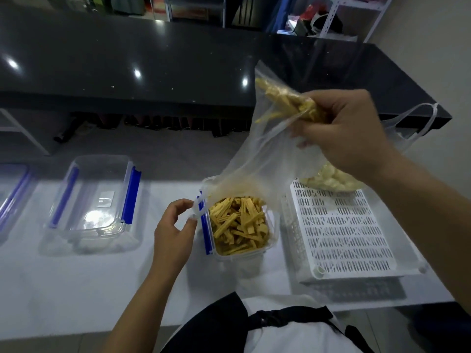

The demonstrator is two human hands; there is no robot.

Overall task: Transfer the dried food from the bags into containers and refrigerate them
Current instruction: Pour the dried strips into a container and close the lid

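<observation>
White tabletop before a dark glossy counter formed the work area. I recorded the clear bag upended above the small container, which stood near the table's middle, heaped with yellow dried strips. A clump of strips sat lodged in the bag's raised bottom. The film hid the container's far rim.

The right hand gripped that raised end, fingers curled round the clump. The left hand pinched the bag's mouth between thumb and fingertips, just beside the container's blue clip.

Further left stood an empty clip-lock container. A blue-edged item was cut off at the frame edge. To the right lay a white slotted tray bearing a second bag of pale pieces, partly hidden by the right forearm. I could not identify them.
</observation>
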